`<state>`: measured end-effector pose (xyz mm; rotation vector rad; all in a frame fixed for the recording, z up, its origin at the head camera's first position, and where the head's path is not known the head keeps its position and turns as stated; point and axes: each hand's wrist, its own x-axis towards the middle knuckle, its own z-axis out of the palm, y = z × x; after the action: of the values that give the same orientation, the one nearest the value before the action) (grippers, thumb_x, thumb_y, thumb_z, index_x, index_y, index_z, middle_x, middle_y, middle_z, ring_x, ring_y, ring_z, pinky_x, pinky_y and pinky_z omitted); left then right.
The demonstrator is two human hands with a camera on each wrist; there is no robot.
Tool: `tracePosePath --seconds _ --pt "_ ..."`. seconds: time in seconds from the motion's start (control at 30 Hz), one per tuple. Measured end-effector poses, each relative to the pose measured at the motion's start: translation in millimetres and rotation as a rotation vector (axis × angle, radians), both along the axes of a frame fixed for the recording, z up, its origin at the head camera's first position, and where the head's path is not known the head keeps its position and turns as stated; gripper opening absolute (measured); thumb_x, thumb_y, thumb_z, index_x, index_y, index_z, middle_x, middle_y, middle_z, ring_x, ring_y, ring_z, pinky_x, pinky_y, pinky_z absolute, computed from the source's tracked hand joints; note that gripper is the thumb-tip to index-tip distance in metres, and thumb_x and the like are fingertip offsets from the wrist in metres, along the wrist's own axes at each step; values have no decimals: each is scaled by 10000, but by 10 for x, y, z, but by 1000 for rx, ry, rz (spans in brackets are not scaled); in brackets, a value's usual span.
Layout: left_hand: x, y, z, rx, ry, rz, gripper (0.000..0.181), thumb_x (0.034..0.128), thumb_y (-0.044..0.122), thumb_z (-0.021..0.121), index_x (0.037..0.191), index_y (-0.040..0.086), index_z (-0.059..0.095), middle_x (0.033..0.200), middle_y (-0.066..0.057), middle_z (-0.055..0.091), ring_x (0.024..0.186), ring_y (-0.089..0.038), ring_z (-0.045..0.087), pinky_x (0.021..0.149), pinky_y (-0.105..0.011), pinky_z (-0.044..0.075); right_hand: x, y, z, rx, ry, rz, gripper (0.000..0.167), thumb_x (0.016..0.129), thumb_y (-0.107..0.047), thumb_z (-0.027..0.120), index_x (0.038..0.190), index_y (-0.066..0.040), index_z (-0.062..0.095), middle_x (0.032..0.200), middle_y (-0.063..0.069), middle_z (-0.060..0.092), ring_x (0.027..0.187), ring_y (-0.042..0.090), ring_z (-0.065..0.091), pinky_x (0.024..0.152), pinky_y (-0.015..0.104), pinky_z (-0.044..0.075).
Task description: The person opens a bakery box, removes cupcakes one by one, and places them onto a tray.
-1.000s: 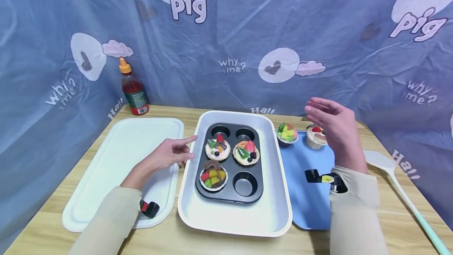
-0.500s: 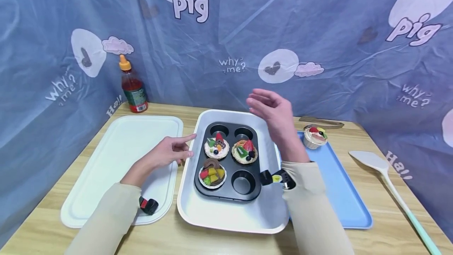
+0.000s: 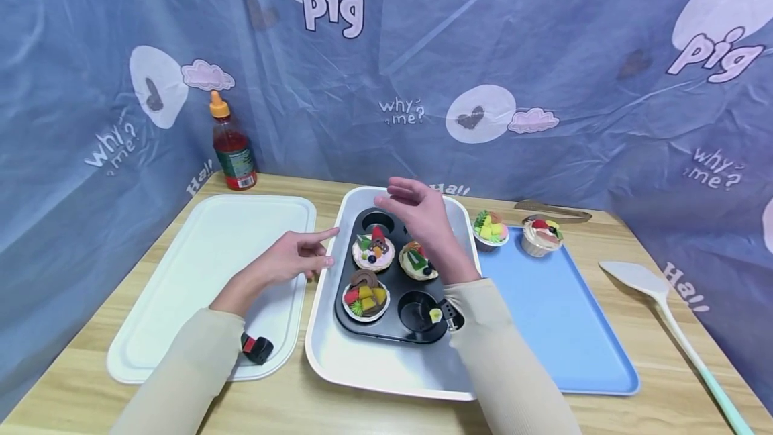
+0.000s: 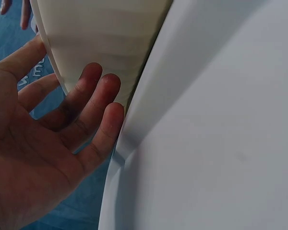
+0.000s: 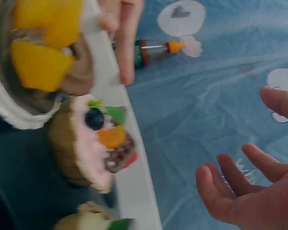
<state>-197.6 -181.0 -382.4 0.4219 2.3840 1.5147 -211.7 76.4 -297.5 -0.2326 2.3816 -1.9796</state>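
Three fruit tarts in the muffin tin, at seven, nine and three o'clock. See the tin inside the white basin, between the pale tray at nine o'clock and the blue tray at three. Over the tin, toward one o'clock, the right hand: fingers apart and relaxed, nothing held. On the basin's nine o'clock rim, the left hand, with fairly straight fingers, only touching, no real grasp visible. To do this well, probably enough to steady the rim lightly, without tilting the basin. With the right hand, better to pass high over the tarts, maybe easy to knock. For the cupcakes at two o'clock, advisable to pinch low on the cup. At five o'clock, a free well.
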Motion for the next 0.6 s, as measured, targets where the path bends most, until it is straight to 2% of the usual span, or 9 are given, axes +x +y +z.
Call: tracePosePath --seconds 0.3,0.6 --pt "6 11 18 -7 -1 -2 616 954 171 712 1514 117 462 944 -105 649 710 -180 614 638 -315 574 -36 -32 -203 94 -34 15 558 883 -219 779 1391 -85 592 1422 179 579 1293 314 577 1100 450 464" --pt "5 -3 17 -17 9 -5 619 955 174 711 1515 104 458 945 -117 653 712 -195 620 641 -323 576 -32 -105 -325 222 -27 34 606 845 -262 818 1397 -139 601 1423 144 592 1337 313 546 1111 469 451"
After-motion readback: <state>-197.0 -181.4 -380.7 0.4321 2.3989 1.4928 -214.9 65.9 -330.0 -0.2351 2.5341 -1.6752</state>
